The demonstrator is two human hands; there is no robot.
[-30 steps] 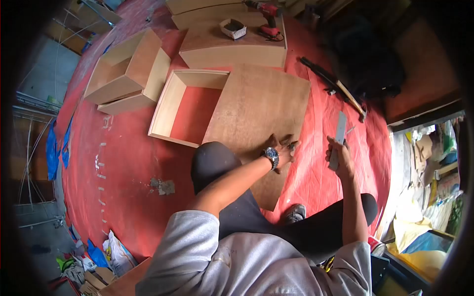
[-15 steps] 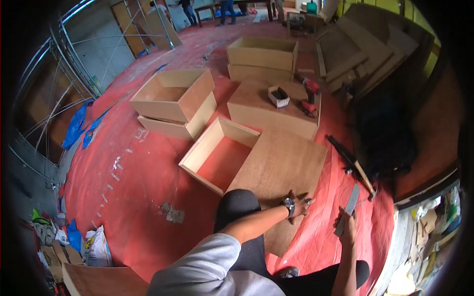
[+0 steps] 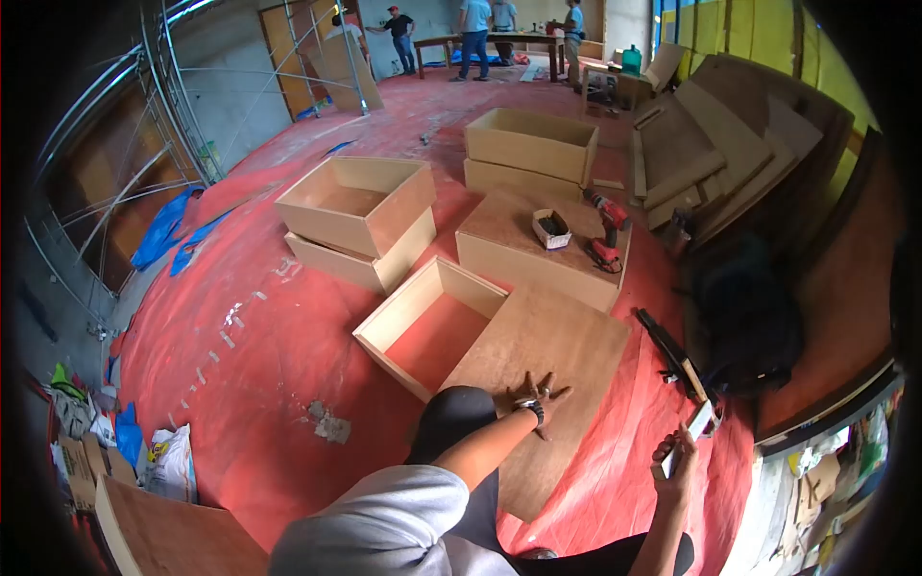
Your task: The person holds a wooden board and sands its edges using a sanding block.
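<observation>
My left hand point(image 3: 540, 398) lies on a brown plywood panel point(image 3: 552, 348) with its fingers spread. A watch sits on that wrist. The panel partly covers an open wooden frame box point(image 3: 437, 326) on the red floor sheet. To the right, my right hand point(image 3: 678, 455) is closed round a flat grey metal tool point(image 3: 699, 419), which points up and away from me. A hammer point(image 3: 695, 382) lies on the floor just beyond this tool.
Stacked wooden boxes point(image 3: 360, 202) stand ahead on the left, more point(image 3: 531, 144) farther back. A red drill point(image 3: 607, 230) and a small carton point(image 3: 551, 230) rest on another box point(image 3: 533, 261). Several people stand around a far table point(image 3: 490, 38). Panels point(image 3: 730, 144) lean at right.
The view has tilted up, showing the far room and people. My left hand has shifted inward from the panel's right edge, fingers spreading. The grey tool has turned in my right hand.
</observation>
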